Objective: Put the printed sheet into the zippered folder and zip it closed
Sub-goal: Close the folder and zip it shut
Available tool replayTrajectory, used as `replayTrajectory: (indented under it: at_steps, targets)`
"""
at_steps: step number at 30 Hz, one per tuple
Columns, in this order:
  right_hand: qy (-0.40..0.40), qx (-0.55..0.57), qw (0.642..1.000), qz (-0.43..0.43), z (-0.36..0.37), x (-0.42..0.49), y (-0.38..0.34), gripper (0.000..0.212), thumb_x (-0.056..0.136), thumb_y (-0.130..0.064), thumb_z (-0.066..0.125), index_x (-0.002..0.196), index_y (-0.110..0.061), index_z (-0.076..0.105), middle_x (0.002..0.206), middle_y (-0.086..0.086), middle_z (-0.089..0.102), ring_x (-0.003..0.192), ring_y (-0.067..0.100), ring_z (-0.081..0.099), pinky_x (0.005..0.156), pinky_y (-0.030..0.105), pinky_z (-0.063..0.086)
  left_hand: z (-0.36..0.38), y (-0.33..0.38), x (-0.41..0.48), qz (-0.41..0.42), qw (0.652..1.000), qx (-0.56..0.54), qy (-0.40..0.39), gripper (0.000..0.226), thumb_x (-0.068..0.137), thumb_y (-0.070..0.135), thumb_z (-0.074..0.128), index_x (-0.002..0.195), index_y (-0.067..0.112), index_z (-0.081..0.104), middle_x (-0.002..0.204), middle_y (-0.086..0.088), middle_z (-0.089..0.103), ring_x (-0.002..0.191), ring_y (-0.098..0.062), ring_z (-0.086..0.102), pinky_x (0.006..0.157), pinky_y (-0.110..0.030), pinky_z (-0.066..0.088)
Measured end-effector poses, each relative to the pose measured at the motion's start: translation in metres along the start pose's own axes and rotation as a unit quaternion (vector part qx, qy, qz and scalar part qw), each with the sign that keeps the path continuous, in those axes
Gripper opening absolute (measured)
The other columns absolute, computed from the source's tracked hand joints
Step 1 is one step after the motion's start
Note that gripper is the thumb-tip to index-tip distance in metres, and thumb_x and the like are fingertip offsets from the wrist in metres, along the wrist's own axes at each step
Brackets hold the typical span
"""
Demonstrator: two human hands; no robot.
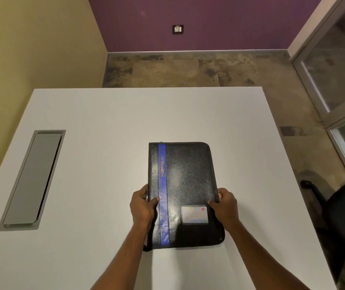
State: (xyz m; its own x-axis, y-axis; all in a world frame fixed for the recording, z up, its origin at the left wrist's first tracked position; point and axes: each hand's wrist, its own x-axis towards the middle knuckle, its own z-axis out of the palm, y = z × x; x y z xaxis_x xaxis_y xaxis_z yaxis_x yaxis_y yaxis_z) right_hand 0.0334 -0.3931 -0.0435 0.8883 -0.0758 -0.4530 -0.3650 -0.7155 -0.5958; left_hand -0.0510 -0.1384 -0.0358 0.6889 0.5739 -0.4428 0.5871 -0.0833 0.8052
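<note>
Head view: the closed zippered folder (185, 193), blue stripe along its spine side, sits toward the near edge of the bench (96, 122), right of the middle and well apart from the cable hatch (31, 181) by the left edge. The left grip (143, 206) clasps the spine edge and the right grip (225, 206) the opposite edge, thumbs on the cover, probably to steady and square it. No printed sheet is visible; whether one is already inside cannot be told.
</note>
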Motion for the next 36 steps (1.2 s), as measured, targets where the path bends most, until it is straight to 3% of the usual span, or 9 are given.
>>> replayTrajectory:
  at_steps: [2, 7, 10, 13, 20, 28, 33, 36]
  targets:
    - [-0.007, 0.015, 1.000, -0.012, 0.011, -0.004, -0.016, 0.029, 0.079, -0.013, 0.080, 0.102, -0.007, 0.065, 0.095, 0.013, 0.066, 0.085, 0.032, 0.063, 0.067, 0.029, 0.045, -0.017, 0.000, 0.007, 0.000, 1.000, -0.005, 0.006, 0.075, 0.076, -0.001, 0.085, 0.087, 0.071, 0.067, 0.082, 0.036, 0.073, 0.084, -0.008, 0.074, 0.086, -0.034, 0.058]
    - [-0.022, 0.049, 0.996, -0.066, 0.052, -0.001, -0.072, 0.037, 0.072, -0.006, 0.079, 0.106, -0.008, 0.065, 0.092, 0.011, 0.067, 0.076, 0.021, 0.063, 0.059, 0.017, 0.044, -0.081, -0.001, 0.038, -0.023, 0.998, -0.026, 0.050, 0.049, 0.077, 0.005, 0.087, 0.110, 0.039, 0.075, 0.088, 0.013, 0.080, 0.082, -0.014, 0.073, 0.089, -0.035, 0.058]
    - [-0.035, 0.041, 0.995, -0.086, 0.087, 0.009, -0.108, 0.043, 0.072, -0.014, 0.081, 0.111, -0.013, 0.063, 0.094, 0.010, 0.069, 0.077, 0.021, 0.067, 0.067, 0.030, 0.055, -0.119, 0.000, 0.072, -0.034, 0.996, -0.040, 0.072, 0.050, 0.078, 0.000, 0.087, 0.117, 0.028, 0.075, 0.086, 0.006, 0.078, 0.077, -0.020, 0.068, 0.090, -0.042, 0.060]
    - [-0.032, 0.027, 0.995, -0.095, 0.124, 0.020, -0.138, 0.045, 0.072, -0.021, 0.082, 0.112, -0.016, 0.060, 0.096, 0.007, 0.066, 0.085, 0.026, 0.067, 0.077, 0.040, 0.058, -0.151, 0.002, 0.108, -0.035, 0.996, -0.032, 0.070, 0.058, 0.080, -0.004, 0.084, 0.134, 0.013, 0.069, 0.099, -0.009, 0.073, 0.075, -0.020, 0.064, 0.079, -0.032, 0.057]
    - [-0.020, 0.018, 0.997, -0.077, 0.175, 0.034, -0.184, 0.039, 0.075, -0.019, 0.082, 0.106, -0.016, 0.059, 0.098, 0.008, 0.064, 0.090, 0.030, 0.066, 0.080, 0.041, 0.057, -0.191, 0.005, 0.175, -0.059, 0.996, -0.025, 0.059, 0.062, 0.081, -0.007, 0.082, 0.137, 0.013, 0.066, 0.110, -0.008, 0.064, 0.089, -0.026, 0.063, 0.082, -0.029, 0.052]
    - [-0.014, 0.022, 0.998, -0.051, 0.192, 0.035, -0.202, 0.032, 0.078, -0.014, 0.079, 0.105, -0.013, 0.060, 0.102, 0.009, 0.060, 0.088, 0.029, 0.063, 0.077, 0.038, 0.055, -0.201, -0.008, 0.203, -0.089, 0.995, -0.016, 0.048, 0.059, 0.085, -0.006, 0.078, 0.140, 0.011, 0.063, 0.125, -0.015, 0.069, 0.097, -0.029, 0.066, 0.094, -0.037, 0.055]
    - [-0.042, -0.010, 0.998, -0.054, 0.188, 0.028, -0.209, 0.040, 0.080, -0.018, 0.074, 0.113, -0.007, 0.054, 0.108, 0.009, 0.051, 0.102, 0.033, 0.060, 0.090, 0.045, 0.053, -0.199, 0.001, 0.191, -0.048, 0.996, 0.074, 0.030, 0.054, 0.093, 0.006, 0.074, 0.144, 0.009, 0.057, 0.125, -0.016, 0.070, 0.105, -0.036, 0.069, 0.101, -0.051, 0.055]
    - [-0.026, -0.093, 0.991, -0.095, 0.179, 0.014, -0.212, 0.037, 0.086, -0.019, 0.067, 0.116, -0.007, 0.050, 0.116, 0.012, 0.052, 0.109, 0.032, 0.054, 0.093, 0.043, 0.047, -0.194, 0.008, 0.173, -0.004, 0.988, 0.144, 0.046, 0.040, 0.096, 0.009, 0.068, 0.135, 0.003, 0.061, 0.120, -0.019, 0.071, 0.104, -0.039, 0.069, 0.096, -0.046, 0.056]
